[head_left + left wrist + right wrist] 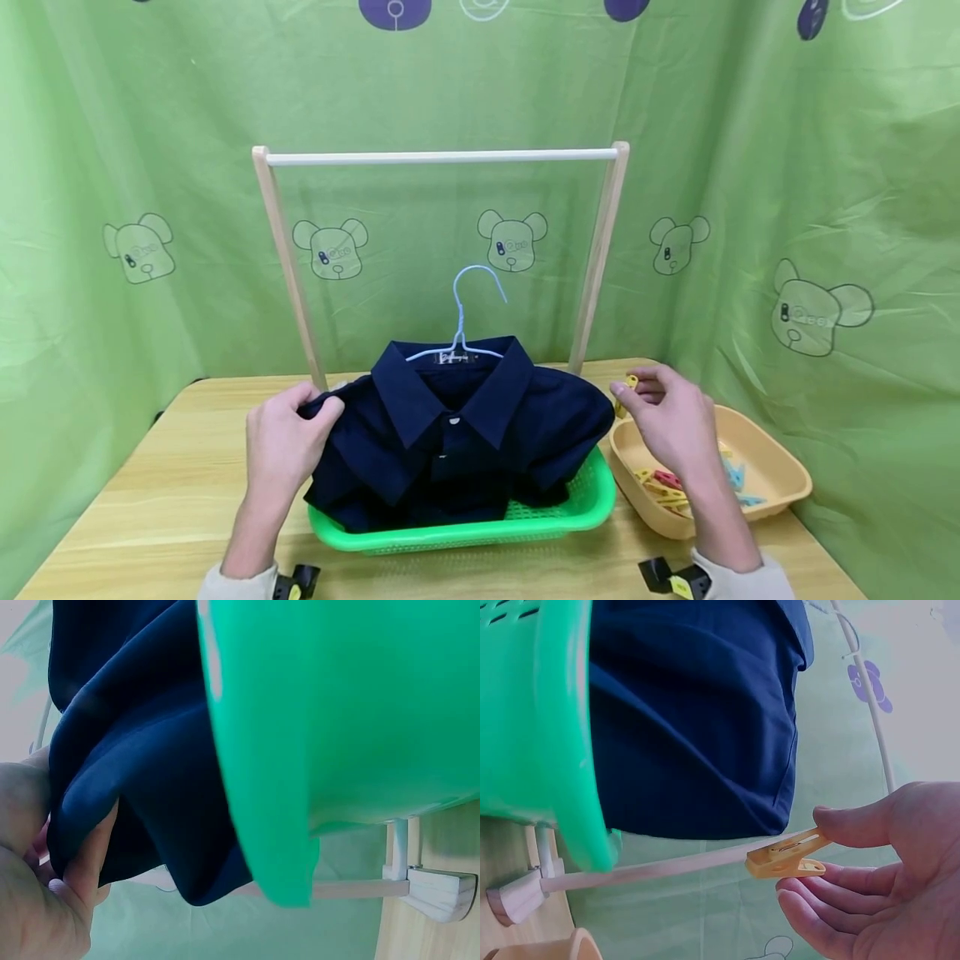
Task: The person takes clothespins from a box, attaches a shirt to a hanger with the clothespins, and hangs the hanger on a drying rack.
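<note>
A dark navy collared shirt with a light blue wire hanger in its neck lies in a green basket. The hanger's hook stands up above the collar. My left hand pinches the shirt's shoulder at the left side; in the left wrist view the cloth folds between thumb and fingers. Beside the shirt's other shoulder, my right hand holds a yellow clothespin between thumb and fingers. In the right wrist view the clothespin sits just off the shirt's edge.
Behind the basket stands a rack with wooden posts and a white top bar. A tan bin at the right holds several coloured clothespins. A green curtain hangs around the wooden table.
</note>
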A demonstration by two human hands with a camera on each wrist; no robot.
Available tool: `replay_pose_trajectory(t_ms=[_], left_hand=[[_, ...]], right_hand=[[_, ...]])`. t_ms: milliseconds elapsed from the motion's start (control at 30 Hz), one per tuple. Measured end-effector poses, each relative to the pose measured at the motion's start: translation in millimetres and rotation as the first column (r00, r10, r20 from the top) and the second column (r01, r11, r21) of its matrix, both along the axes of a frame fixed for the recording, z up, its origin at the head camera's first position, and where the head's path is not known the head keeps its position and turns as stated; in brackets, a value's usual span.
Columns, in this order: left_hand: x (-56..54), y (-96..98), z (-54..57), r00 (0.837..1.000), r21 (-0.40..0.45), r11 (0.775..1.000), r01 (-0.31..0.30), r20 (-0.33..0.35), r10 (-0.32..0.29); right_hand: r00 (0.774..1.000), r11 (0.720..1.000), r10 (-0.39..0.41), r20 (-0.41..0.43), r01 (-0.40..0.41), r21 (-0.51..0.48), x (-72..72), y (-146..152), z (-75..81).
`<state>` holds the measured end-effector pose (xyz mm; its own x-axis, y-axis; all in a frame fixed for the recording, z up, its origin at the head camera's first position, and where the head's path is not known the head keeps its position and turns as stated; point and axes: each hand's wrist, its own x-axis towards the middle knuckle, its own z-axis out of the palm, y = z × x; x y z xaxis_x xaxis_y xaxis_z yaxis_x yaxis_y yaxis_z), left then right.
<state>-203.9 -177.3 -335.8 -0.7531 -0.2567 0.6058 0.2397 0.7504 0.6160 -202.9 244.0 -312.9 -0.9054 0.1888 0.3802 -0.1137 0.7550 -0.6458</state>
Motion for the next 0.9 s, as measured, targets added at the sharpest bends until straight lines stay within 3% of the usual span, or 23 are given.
replay_pose_trajectory(t_ms=[333,900], left_hand=[[-0.2,-1.6,-1.4,1.0,0.006,1.0,-0.003,0.006,0.003],[-3.9,-1.4,-1.7,0.999,-0.005,1.0,0.007,-0.031,-0.007]], right_hand=[[0.997,0.999,0.039,-0.061,-0.037,0.019,-2.1,-16.2,2.1],[0.996,1.0,-0.003,-0.088,0.005,0.03,-3.4,-21.5,6.9]])
